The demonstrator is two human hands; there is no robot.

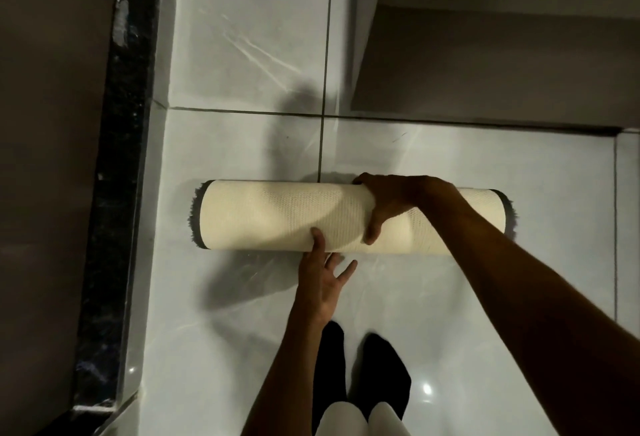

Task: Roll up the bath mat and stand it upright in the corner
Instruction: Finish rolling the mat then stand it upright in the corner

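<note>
Glossy tiled floor; bath mat, fully rolled, lying flat mid-floor; right hand clamped over roll, fingers wrapped; left hand fingers spread, thumb touching roll; risk: unrolling if grip loosens during upending

Right fingers behind bath mat

Bare forearms (no sleeves); black socks — white trouser legs.
</note>
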